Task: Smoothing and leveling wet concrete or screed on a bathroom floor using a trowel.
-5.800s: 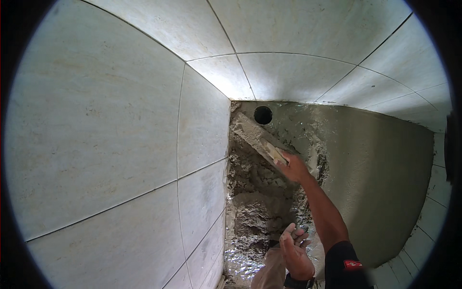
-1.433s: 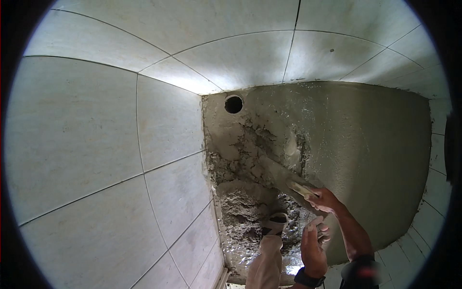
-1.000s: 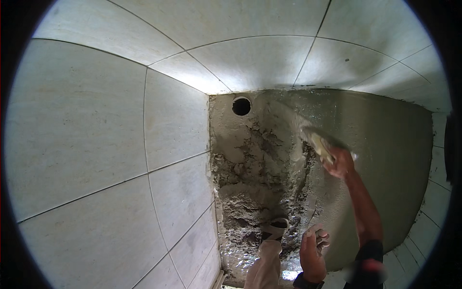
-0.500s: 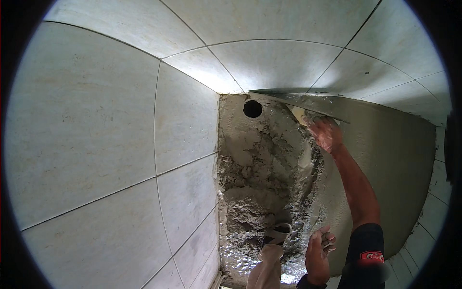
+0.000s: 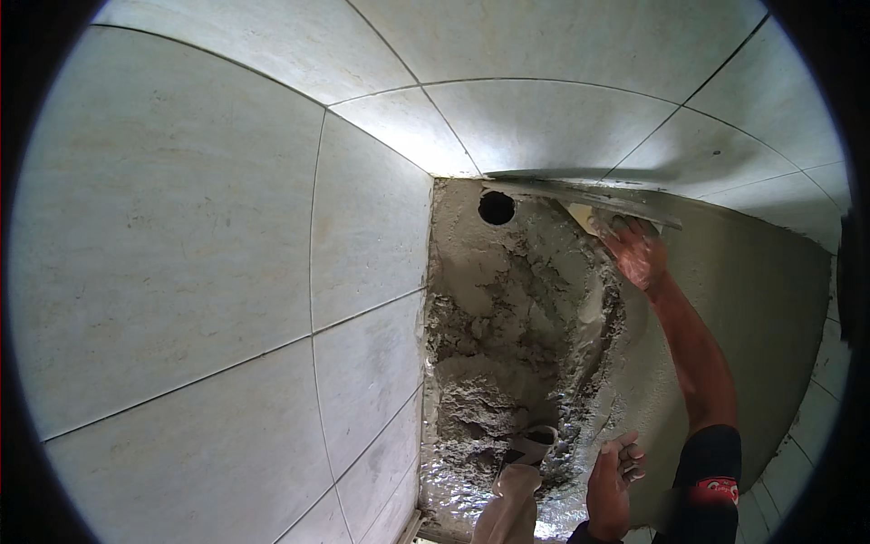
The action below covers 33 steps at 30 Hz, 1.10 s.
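"So, what do the fingers of the right hand (image 5: 638, 253) hold?"

"They wrap the handle of a long trowel (image 5: 571, 195); its blade lies just ahead of them, along the foot of the far wall (image 5: 553, 118). Whether it touches, I can't tell."

"Nearby edges?"

"Left of those fingers, the blade's end passes just beyond a round hole (image 5: 497, 208)."

"Room?"

"Rightward, smooth mortar (image 5: 743, 299) spreads wide; leftward, rough mortar (image 5: 480, 399) meets the side wall (image 5: 367, 236)."

"And the left hand (image 5: 614, 479)?"

"Bare, fingers half curled, well below the trowel."

Building site; wall tiles (image 5: 181, 227); mortar (image 5: 494, 272)
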Each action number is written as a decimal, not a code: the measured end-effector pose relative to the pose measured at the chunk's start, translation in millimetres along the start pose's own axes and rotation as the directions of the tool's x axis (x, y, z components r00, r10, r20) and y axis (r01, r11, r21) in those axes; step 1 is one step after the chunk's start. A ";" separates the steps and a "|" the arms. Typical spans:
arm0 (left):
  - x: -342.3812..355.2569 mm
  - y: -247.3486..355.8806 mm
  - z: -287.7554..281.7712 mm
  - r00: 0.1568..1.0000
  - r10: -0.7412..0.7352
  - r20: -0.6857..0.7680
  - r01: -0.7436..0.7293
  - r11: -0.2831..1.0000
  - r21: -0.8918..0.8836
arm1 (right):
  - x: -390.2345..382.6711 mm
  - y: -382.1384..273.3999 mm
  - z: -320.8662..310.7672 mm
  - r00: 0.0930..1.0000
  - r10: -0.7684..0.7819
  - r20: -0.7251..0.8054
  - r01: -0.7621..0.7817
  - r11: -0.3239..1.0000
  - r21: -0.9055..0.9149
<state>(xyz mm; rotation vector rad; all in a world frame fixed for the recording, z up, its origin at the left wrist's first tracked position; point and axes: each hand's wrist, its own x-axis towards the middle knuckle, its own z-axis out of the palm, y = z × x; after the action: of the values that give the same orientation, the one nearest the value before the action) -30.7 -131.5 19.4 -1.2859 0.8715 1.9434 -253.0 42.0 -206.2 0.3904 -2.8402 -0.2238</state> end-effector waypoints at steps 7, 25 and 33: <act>2.0 -9.3 -2.6 0.999 0.030 0.033 -0.032 0.998 0.059 | 0.4 9.0 17.3 0.977 0.089 0.194 -0.143 0.949 0.282; -5.6 0.0 2.0 0.996 -0.089 -0.014 0.088 0.996 -0.030 | -77.8 -26.1 -57.0 0.894 0.346 0.284 -0.444 0.769 0.460; -2.7 9.7 -1.4 0.915 0.297 -0.271 -0.317 0.948 -0.030 | -71.2 -158.9 -54.3 0.514 0.524 0.680 -0.786 -0.030 0.617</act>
<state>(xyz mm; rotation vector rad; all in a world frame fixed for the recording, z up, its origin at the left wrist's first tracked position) -36.9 -138.6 23.3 -1.5540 1.2074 2.0879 -133.1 -95.3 -201.1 -1.0283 -2.5989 1.6980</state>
